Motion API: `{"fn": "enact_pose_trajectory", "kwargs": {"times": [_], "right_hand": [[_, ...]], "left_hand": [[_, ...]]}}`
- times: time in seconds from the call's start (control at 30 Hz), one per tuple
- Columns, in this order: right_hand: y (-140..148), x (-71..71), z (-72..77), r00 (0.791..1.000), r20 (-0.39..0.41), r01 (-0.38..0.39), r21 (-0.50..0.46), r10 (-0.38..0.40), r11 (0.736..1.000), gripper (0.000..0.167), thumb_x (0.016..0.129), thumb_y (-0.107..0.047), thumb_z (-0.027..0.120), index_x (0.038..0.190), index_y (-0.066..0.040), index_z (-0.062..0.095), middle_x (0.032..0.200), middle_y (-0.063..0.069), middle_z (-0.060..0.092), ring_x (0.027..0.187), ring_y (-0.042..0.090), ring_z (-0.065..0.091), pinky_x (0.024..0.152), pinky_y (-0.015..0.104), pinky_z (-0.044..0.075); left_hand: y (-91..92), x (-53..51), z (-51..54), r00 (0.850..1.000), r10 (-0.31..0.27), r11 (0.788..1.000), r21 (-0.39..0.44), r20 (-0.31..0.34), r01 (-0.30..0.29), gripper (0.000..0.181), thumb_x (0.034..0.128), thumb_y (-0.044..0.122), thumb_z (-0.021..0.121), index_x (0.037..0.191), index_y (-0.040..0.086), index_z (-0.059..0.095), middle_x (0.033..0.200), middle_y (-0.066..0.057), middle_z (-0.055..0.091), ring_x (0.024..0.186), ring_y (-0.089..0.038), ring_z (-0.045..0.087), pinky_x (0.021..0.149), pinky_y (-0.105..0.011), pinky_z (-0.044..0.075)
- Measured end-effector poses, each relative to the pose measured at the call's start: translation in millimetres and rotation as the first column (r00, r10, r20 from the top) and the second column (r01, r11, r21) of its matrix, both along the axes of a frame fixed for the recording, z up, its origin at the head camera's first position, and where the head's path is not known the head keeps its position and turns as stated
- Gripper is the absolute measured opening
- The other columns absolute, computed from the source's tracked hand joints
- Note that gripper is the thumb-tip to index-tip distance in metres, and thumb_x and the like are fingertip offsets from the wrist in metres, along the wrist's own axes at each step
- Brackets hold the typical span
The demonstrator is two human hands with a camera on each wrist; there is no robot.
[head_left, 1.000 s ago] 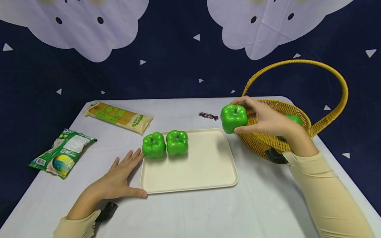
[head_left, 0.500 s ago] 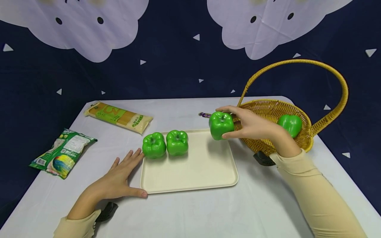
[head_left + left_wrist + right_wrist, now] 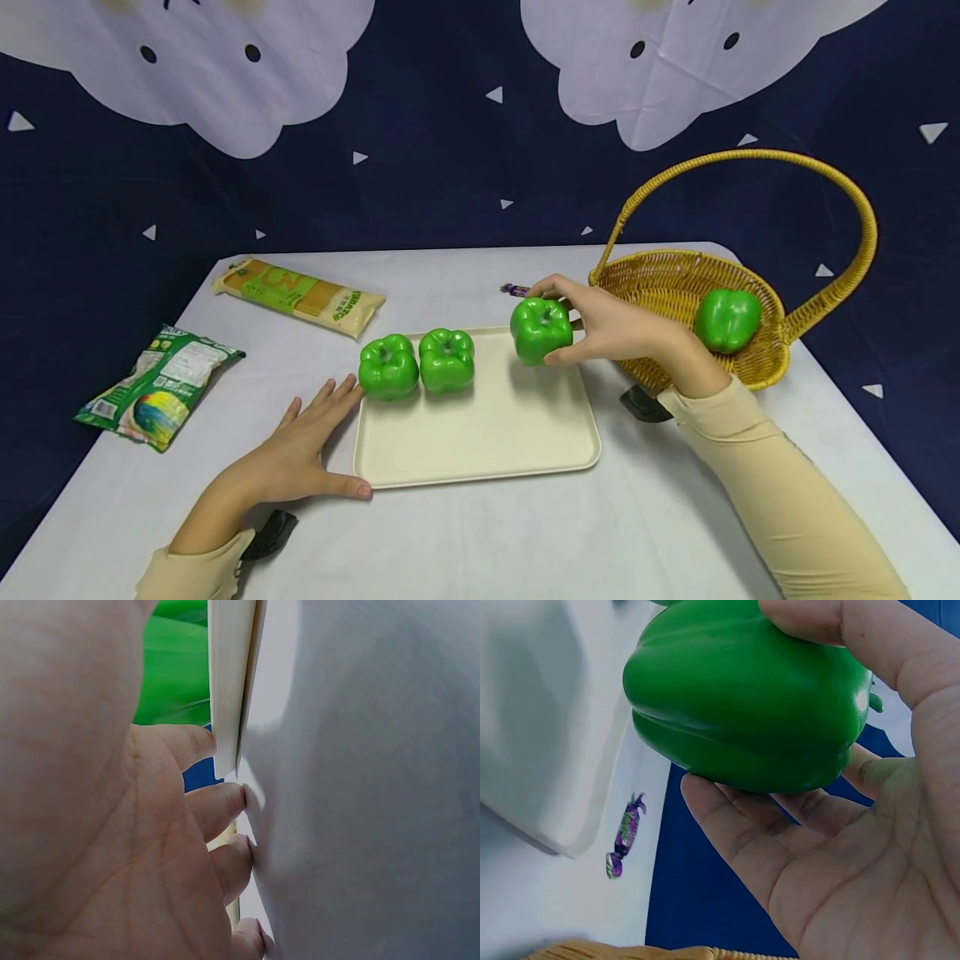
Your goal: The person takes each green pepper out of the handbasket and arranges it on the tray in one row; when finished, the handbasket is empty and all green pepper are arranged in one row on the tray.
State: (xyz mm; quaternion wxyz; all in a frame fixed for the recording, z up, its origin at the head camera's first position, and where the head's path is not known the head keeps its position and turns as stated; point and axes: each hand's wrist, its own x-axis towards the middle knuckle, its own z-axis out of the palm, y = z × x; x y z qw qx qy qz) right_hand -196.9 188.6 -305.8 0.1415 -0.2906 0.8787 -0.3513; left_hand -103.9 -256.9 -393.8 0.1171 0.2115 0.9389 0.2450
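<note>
My right hand (image 3: 611, 323) grips a green bell pepper (image 3: 541, 331) between thumb and fingers, above the right back part of the cream tray (image 3: 480, 442). In the right wrist view the held pepper (image 3: 742, 697) lies across the fingertips, its stem toward the palm. Two more green peppers, a left one (image 3: 387, 367) and a right one (image 3: 447, 360), sit side by side at the tray's back left. My left hand (image 3: 296, 458) rests with spread fingers at the tray's left edge; the left wrist view shows a finger touching the tray rim (image 3: 229, 690).
A wicker basket (image 3: 660, 275) with a tall handle stands at the right, holding another green pepper (image 3: 727, 321). A wrapped candy (image 3: 514, 289) lies behind the tray, partly covered by my right hand. A noodle packet (image 3: 300, 296) and a green snack bag (image 3: 161, 387) lie at the left.
My right hand has carried the pepper left and down from beside the basket to over the tray. The basket's pepper has come into fuller view. My left hand stays put.
</note>
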Motion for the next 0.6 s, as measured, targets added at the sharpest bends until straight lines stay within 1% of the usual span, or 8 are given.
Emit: {"fn": "enact_pose_trajectory", "kwargs": {"times": [0.17,0.33,0.5,0.6], "right_hand": [[-7.5,-0.3,-5.2,1.000,-0.003,-0.017,0.013,0.017,1.000,0.081,0.084,-0.021,0.091,0.152,-0.015,0.046,0.146,0.010,0.060,0.131,0.028,0.063,0.111,0.052,0.057],[-16.0,-1.5,-9.9,0.999,0.002,-0.040,0.020,0.040,0.999,0.081,0.084,-0.019,0.091,0.151,-0.013,0.046,0.145,0.011,0.062,0.129,0.028,0.063,0.111,0.052,0.057],[-22.5,-3.1,-14.1,0.998,-0.024,-0.065,0.047,0.066,0.997,0.081,0.082,-0.022,0.093,0.148,-0.014,0.048,0.142,0.009,0.064,0.126,0.025,0.065,0.108,0.047,0.059],[-25.1,-3.7,-15.8,0.996,-0.044,-0.074,0.064,0.077,0.995,0.080,0.082,-0.024,0.093,0.147,-0.015,0.048,0.141,0.008,0.065,0.125,0.024,0.066,0.107,0.048,0.058]], "left_hand": [[-0.2,0.5,-0.1,1.000,-0.002,1.000,0.001,-0.002,0.002,0.140,0.0643,0.068,0.095,0.171,0.009,0.026,0.179,-0.023,0.018,0.163,-0.057,0.011,0.122,-0.086,0.003],[-0.9,0.2,-1.5,1.000,-0.006,1.000,-0.003,-0.008,0.006,0.140,0.0644,0.067,0.095,0.171,0.008,0.026,0.179,-0.023,0.019,0.163,-0.057,0.011,0.121,-0.087,0.004],[-0.7,-0.6,-2.0,1.000,-0.003,1.000,-0.002,-0.006,0.003,0.140,0.0642,0.068,0.095,0.171,0.009,0.026,0.179,-0.023,0.018,0.164,-0.057,0.011,0.121,-0.087,0.004],[-0.3,-0.8,-1.9,1.000,-0.002,1.000,-0.003,-0.006,0.002,0.141,0.0641,0.068,0.095,0.171,0.009,0.026,0.179,-0.023,0.018,0.164,-0.057,0.011,0.121,-0.087,0.003]]}}
